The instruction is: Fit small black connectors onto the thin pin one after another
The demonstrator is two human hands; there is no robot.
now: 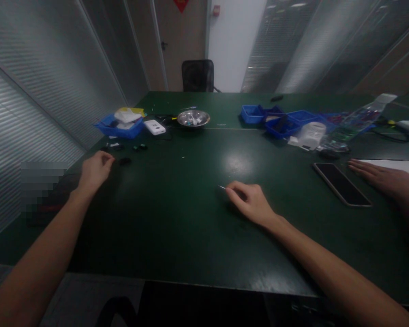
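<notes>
My left hand (96,171) is at the left side of the green table, its thumb and fingers pinched together. Whatever may be between those fingertips is too small to make out. Just right of them lies a small black piece (124,161), and a little farther back are small dark parts (139,147). Near the middle of the table, my right hand (250,200) is low over the surface, closed around a thin, silvery, pointed piece (221,187). Only its tip sticks out to the left; the remainder is hidden by my fingers.
A blue tray (131,131), a white power bank (155,127) and a metal bowl (181,119) stand at the back left. Blue bins (250,116) and a clear plastic bottle (356,122) occupy the back right. A phone (341,184) lies beside another person's hand (381,178).
</notes>
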